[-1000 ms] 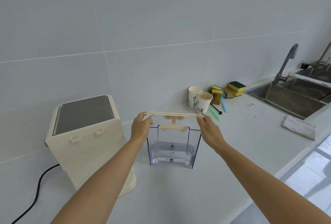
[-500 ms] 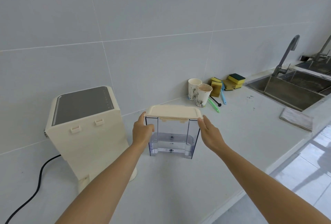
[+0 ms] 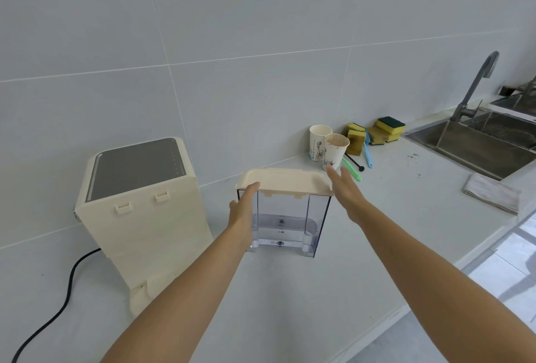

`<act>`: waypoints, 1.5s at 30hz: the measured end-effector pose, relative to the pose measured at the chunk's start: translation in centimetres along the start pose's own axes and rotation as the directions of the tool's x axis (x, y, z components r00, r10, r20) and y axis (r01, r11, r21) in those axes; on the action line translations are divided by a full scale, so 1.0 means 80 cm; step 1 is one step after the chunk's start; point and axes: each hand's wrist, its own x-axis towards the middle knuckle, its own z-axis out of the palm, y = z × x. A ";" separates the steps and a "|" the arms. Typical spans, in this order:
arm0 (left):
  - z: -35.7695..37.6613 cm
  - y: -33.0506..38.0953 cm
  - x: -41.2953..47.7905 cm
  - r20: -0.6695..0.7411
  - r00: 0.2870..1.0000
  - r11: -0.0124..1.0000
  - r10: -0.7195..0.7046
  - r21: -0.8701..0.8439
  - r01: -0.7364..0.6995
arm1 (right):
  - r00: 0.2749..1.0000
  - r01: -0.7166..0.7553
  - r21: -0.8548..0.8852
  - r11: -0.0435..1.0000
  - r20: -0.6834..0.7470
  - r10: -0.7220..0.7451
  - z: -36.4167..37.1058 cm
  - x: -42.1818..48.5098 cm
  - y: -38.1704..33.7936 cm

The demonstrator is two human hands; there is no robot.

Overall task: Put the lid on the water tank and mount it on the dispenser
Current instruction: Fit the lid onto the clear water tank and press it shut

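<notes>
**Lid Sits on Tank Beside Dispenser**

A clear plastic water tank (image 3: 285, 217) stands upright on the pale countertop (image 3: 290, 299), just right of the cream box-shaped dispenser (image 3: 139, 206), with its cream rectangular lid (image 3: 282, 179) resting on top. The left hand (image 3: 242, 212) lies flat against the tank's left wall, fingers extended. The right hand (image 3: 346, 188), open with fingers spread, hovers by the lid's right end.

Two paper cups (image 3: 327, 146) stand together by the tiled wall on the white counter (image 3: 290, 299). Yellow-green sponges (image 3: 377, 132) are piled just beyond them, with a blue brush (image 3: 367, 151) and what may be a green one (image 3: 351, 170). A folded cloth (image 3: 491, 193) lies near the steel sink (image 3: 475, 145), below its faucet (image 3: 475, 84).
</notes>
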 end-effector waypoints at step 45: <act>0.040 0.050 0.051 0.163 0.950 0.888 0.266 0.342 -0.308 | 0.927 0.020 -0.408 0.913 0.349 0.136 0.021 -0.035 0.000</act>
